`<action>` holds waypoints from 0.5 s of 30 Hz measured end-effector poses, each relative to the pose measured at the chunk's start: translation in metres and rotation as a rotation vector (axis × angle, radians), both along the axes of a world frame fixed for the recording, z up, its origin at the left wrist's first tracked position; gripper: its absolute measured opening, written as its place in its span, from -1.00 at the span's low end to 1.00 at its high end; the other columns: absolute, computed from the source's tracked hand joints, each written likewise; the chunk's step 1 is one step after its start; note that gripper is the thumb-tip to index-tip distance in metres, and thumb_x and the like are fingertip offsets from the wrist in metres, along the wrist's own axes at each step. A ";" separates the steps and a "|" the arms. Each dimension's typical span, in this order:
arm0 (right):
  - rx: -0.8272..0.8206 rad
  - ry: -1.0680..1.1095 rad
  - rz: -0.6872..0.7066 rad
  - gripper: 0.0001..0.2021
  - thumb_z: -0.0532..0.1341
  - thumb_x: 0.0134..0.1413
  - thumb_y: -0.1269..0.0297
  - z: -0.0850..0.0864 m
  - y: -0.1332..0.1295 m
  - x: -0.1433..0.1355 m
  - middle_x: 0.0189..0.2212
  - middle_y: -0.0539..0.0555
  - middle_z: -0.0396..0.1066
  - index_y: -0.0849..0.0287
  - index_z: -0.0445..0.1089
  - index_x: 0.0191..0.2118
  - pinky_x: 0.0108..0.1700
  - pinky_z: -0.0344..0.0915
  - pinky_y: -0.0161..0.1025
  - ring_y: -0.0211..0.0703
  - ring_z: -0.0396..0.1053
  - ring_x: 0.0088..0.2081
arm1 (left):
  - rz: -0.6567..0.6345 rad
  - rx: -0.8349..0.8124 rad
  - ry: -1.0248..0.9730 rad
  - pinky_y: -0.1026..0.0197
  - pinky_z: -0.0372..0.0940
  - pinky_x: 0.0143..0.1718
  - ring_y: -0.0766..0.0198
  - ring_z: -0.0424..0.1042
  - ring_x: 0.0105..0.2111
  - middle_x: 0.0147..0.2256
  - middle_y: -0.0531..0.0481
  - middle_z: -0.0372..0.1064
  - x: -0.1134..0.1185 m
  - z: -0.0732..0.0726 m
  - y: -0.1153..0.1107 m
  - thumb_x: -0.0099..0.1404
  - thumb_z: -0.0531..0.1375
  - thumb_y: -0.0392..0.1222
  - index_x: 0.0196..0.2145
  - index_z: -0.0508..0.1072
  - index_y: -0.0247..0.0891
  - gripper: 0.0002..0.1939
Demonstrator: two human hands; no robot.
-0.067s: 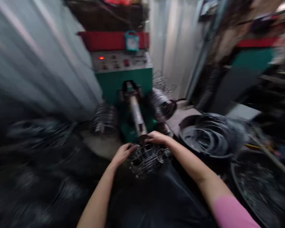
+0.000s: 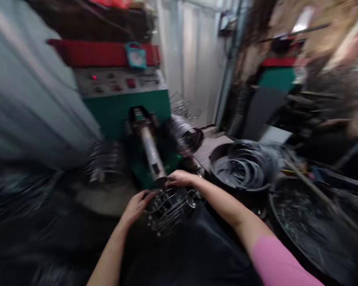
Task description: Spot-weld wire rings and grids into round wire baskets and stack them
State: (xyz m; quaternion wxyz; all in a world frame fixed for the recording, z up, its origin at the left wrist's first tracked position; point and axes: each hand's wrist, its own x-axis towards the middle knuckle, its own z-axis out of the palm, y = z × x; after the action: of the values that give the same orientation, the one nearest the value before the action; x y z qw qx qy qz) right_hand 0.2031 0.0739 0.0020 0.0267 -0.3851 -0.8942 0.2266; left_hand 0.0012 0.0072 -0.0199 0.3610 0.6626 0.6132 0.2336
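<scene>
A round, shiny metal wire frame (image 2: 170, 210), like a small open cage, sits over my dark-clad lap at the lower end of a machine's long arm (image 2: 150, 151). My left hand (image 2: 137, 206) grips its left rim, thumb and fingers closed on the wire. At the top of the frame, close to the arm's tip, my right hand (image 2: 179, 178) has its fingers bent and pressed on a dark edge. Blur hides the exact fingertip contact. The arm slants out of a green machine (image 2: 125, 107).
A teal clock (image 2: 135, 55) stands by the red panel above the controls. Coiled metal rings (image 2: 185, 135) are right of the arm, another stack (image 2: 104, 165) left. A tub (image 2: 217, 174) holds wide rings; a second tub (image 2: 274, 206) holds small pieces. Corrugated sheeting (image 2: 32, 79) rises at left.
The view has swung to the right, so the machine, tubs and hands appear farther left. Both hands stay at the wire frame, with no clear shift in grip.
</scene>
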 end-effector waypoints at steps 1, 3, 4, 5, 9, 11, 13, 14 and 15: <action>0.025 -0.017 -0.021 -0.75 0.10 0.12 0.17 -0.003 0.002 -0.001 -0.42 -0.01 0.39 0.24 0.42 -0.27 -0.50 -0.02 -0.42 -0.31 0.20 -0.46 | 0.032 0.022 0.032 0.25 0.27 -0.26 0.16 0.40 -0.28 -0.37 0.01 0.47 -0.001 -0.010 0.007 0.06 0.01 0.28 -0.31 0.45 -0.24 -0.46; 0.049 -0.047 -0.125 -0.78 0.10 0.12 0.20 -0.006 0.011 -0.002 -0.44 -0.01 0.39 0.23 0.41 -0.32 -0.53 -0.05 -0.40 -0.32 0.18 -0.49 | 0.184 0.039 0.118 0.16 0.28 -0.20 0.07 0.41 -0.21 -0.33 -0.06 0.48 -0.004 -0.027 0.026 0.06 0.02 0.23 -0.30 0.45 -0.23 -0.50; 0.056 -0.054 -0.150 -0.79 0.11 0.11 0.20 -0.006 0.016 -0.002 -0.46 -0.03 0.39 0.21 0.41 -0.35 -0.53 -0.05 -0.41 -0.33 0.17 -0.50 | 0.218 0.048 0.126 0.10 0.26 -0.14 0.02 0.39 -0.15 -0.28 -0.10 0.48 -0.008 -0.033 0.034 0.07 0.01 0.21 -0.28 0.45 -0.23 -0.50; 0.059 -0.055 -0.169 -0.81 0.13 0.09 0.21 -0.005 0.020 -0.002 -0.48 -0.05 0.39 0.20 0.41 -0.37 -0.53 -0.05 -0.41 -0.34 0.16 -0.52 | 0.229 0.075 0.104 0.06 0.23 -0.07 0.00 0.36 -0.08 -0.21 -0.12 0.46 -0.014 -0.038 0.040 0.09 0.00 0.19 -0.24 0.44 -0.24 -0.49; 0.068 -0.010 -0.136 -0.79 0.14 0.06 0.21 0.007 0.019 0.001 -0.51 -0.08 0.37 0.25 0.42 -0.38 -0.49 -0.03 -0.44 -0.40 0.15 -0.51 | 0.180 0.126 -0.048 0.08 0.13 0.08 0.07 0.25 0.05 -0.03 -0.09 0.36 -0.045 -0.045 0.027 0.09 0.03 0.15 -0.11 0.40 -0.25 -0.47; 0.066 0.036 -0.097 -0.68 0.03 0.12 0.22 0.010 0.015 0.006 -0.52 -0.06 0.35 0.37 0.41 -0.37 -0.45 -0.01 -0.45 -0.41 0.16 -0.48 | 0.156 0.064 -0.098 0.11 0.14 0.08 0.10 0.28 0.02 -0.05 -0.10 0.38 -0.057 -0.048 0.001 0.08 0.07 0.11 -0.12 0.41 -0.29 -0.49; 0.045 0.097 -0.027 -0.64 -0.03 0.14 0.23 0.006 0.019 0.011 -0.53 -0.03 0.34 0.40 0.40 -0.38 -0.41 0.03 -0.43 -0.38 0.18 -0.47 | 0.125 -0.021 -0.161 0.12 0.17 0.06 0.13 0.32 -0.02 -0.07 -0.09 0.39 -0.061 -0.053 -0.024 0.09 0.10 0.04 -0.11 0.40 -0.29 -0.53; 0.031 0.122 0.018 -0.66 0.00 0.11 0.22 0.001 0.025 0.012 -0.54 -0.02 0.35 0.37 0.40 -0.39 -0.41 0.05 -0.41 -0.35 0.19 -0.47 | 0.124 -0.044 -0.197 0.13 0.18 0.05 0.15 0.33 -0.04 -0.07 -0.09 0.39 -0.061 -0.058 -0.033 0.10 0.13 0.00 -0.10 0.40 -0.28 -0.55; 0.025 0.153 0.043 -0.68 0.02 0.09 0.21 -0.005 0.032 0.013 -0.55 -0.01 0.36 0.34 0.40 -0.40 -0.41 0.08 -0.39 -0.32 0.20 -0.48 | 0.120 -0.061 -0.242 0.14 0.19 0.03 0.17 0.34 -0.05 -0.08 -0.09 0.39 -0.061 -0.063 -0.040 0.10 0.15 -0.03 -0.08 0.39 -0.28 -0.56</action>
State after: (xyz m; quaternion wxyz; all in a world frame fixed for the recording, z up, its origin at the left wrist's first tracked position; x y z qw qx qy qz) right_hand 0.2165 0.1060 -0.0032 0.0949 -0.3468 -0.9005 0.2446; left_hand -0.0595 -0.0325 -0.0834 0.4377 0.5804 0.6106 0.3143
